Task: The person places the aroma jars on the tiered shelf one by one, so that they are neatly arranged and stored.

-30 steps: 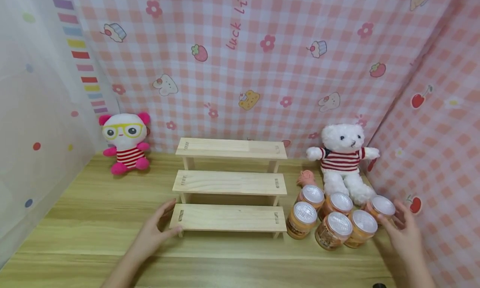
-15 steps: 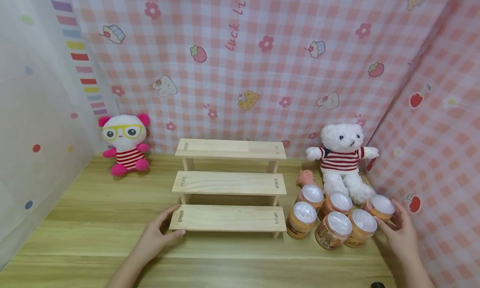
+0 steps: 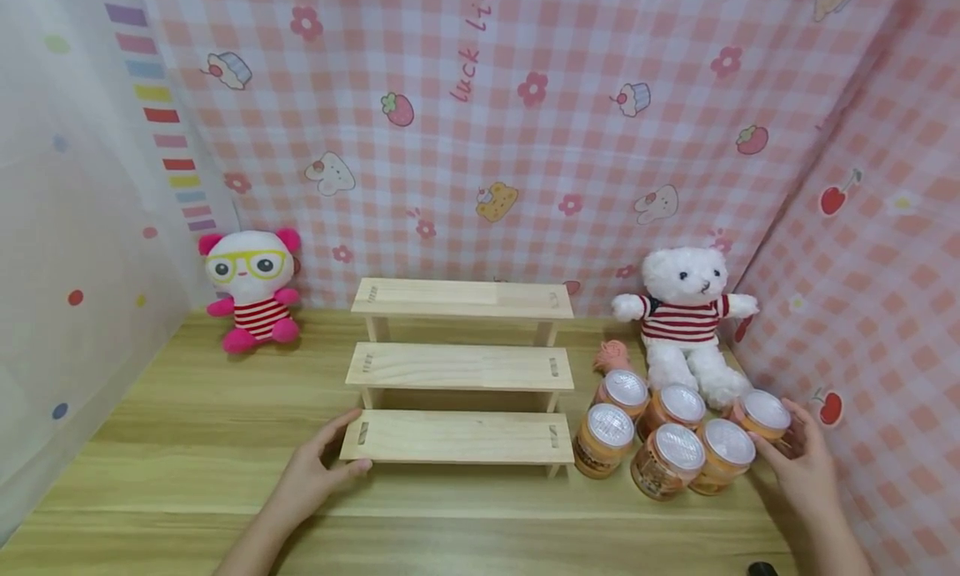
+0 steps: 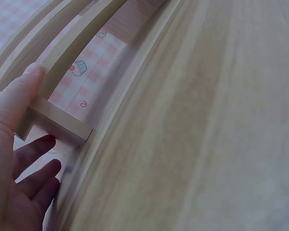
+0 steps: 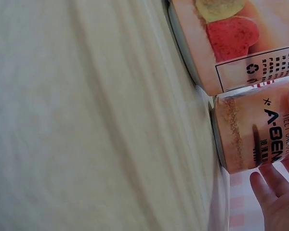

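A three-step wooden display rack [image 3: 456, 436] stands on the table. At the left end of its lowest step, my left hand [image 3: 309, 476] holds on, thumb at the front edge and index finger at the rear corner. In the left wrist view the thumb [image 4: 19, 98] lies against the board, with the other fingers beside the leg. To the right, my right hand [image 3: 806, 468] grips the rightmost clear-lidded jar [image 3: 765, 411] between thumb and fingers. The right wrist view shows that jar's printed orange label [image 5: 255, 130]; the jar stands on the table.
Several similar jars [image 3: 667, 461] cluster between the rack and my right hand. A white teddy bear [image 3: 684, 309] and a pink yarn-like bundle [image 3: 612, 356] sit behind them. At the back left sits a panda plush [image 3: 255, 288]. A dark object [image 3: 762, 569] shows at the bottom edge.
My right hand has closed in on the rightmost jar. The left hand has shifted slightly along the rack's end. The rack and jars stay in place.
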`<state>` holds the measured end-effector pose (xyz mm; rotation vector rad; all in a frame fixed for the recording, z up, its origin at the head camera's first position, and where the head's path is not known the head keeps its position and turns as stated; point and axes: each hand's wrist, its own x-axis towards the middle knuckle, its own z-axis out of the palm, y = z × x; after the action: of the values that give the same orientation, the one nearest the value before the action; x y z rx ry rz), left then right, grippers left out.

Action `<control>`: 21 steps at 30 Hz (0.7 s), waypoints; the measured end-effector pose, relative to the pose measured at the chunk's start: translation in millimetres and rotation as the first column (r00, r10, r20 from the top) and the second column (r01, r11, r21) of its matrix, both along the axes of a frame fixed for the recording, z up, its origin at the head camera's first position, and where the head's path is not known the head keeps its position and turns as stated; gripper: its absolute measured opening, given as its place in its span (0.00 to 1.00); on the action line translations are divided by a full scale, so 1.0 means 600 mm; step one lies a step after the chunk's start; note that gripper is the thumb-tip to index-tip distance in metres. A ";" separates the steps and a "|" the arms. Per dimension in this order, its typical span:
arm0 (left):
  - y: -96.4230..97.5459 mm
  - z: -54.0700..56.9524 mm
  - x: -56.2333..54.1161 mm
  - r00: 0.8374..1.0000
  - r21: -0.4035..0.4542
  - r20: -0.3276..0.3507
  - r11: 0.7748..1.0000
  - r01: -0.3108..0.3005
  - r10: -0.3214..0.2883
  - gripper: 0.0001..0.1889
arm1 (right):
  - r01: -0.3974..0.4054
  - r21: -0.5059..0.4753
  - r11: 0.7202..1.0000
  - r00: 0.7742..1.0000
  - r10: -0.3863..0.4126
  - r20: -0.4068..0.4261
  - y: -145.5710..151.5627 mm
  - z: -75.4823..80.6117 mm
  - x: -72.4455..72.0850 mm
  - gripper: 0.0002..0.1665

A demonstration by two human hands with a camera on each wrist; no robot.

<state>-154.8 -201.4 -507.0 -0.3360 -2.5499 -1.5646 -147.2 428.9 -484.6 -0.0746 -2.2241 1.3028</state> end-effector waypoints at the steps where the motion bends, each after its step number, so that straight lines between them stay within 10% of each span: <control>1: 0.000 0.000 0.000 1.000 0.000 -0.002 1.000 0.000 0.000 0.39 | 0.000 -0.002 1.000 1.000 0.000 -0.001 0.000 0.000 0.000 0.40; 21: -0.001 -0.001 0.001 1.000 0.019 -0.013 1.000 0.015 -0.015 0.38 | 0.034 0.058 0.998 0.998 -0.031 -0.059 -0.001 0.042 0.014 0.42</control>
<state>-154.3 -201.8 -507.3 -0.3630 -2.5274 -1.5854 -139.0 428.1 -459.4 -0.0496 -2.2016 1.2058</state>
